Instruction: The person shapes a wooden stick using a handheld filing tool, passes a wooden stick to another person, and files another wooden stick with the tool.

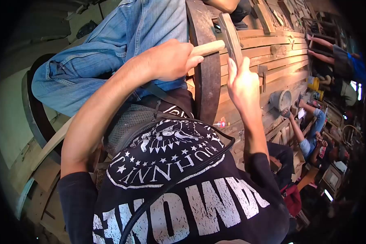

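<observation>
My left hand (171, 61) is closed around a short, light wooden stick (208, 48), whose free end points right. My right hand (243, 83) grips the lower end of a longer, flat wooden piece (229, 34), which stands tilted with its far end up. The stick's tip comes close to the side of the flat piece; whether they touch I cannot tell. Below both hands lies a dark curved beam (208, 87), beside my jeans-covered leg (110, 53).
Wooden slats (268, 61) spread to the right, with a hammer-like tool (263, 77) on them. Beyond are a grey bucket (279, 100), a yellow bucket (313, 83), a seated person (317, 136) and another person's legs (323, 49). A small bottle (221, 123) lies near my right forearm.
</observation>
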Available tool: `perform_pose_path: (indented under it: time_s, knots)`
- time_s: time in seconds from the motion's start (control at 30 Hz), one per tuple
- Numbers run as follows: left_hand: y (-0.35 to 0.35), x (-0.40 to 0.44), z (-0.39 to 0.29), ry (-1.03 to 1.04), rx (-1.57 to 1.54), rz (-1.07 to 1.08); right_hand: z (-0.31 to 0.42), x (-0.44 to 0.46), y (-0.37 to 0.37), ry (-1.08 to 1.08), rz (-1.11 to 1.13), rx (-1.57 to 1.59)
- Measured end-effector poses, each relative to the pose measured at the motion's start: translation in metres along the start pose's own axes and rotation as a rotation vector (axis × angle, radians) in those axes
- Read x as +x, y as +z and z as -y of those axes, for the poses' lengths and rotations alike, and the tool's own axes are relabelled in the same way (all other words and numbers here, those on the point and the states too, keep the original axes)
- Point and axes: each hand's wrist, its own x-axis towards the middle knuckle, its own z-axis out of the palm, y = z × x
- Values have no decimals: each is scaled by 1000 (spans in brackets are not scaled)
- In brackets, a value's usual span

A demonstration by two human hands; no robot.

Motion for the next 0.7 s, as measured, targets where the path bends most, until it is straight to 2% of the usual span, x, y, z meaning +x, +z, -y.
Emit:
perform_pose_path:
  time_s: [0.23, 0.27, 0.37, 0.47, 0.57, 0.7]
  knots:
    - [3, 0, 3, 36, 19, -22, -7, -33, -1, 12, -3, 89]
    - [7, -1, 2, -6, 46, -60, -2, -21, -5, 55, 53, 42]
    - [8, -5, -4, -27, 93, -115, 5, 5, -10, -5, 25, -67]
    - [10, -3, 0, -9, 85, -127, 5, -20, -17, 55, 91, -52]
    - [10, -7, 0, -4, 75, -92, 2, -30, -14, 75, 91, 17]
    - [18, -15, -6, -12, 181, -218, 5, 7, -10, 20, 29, -121]
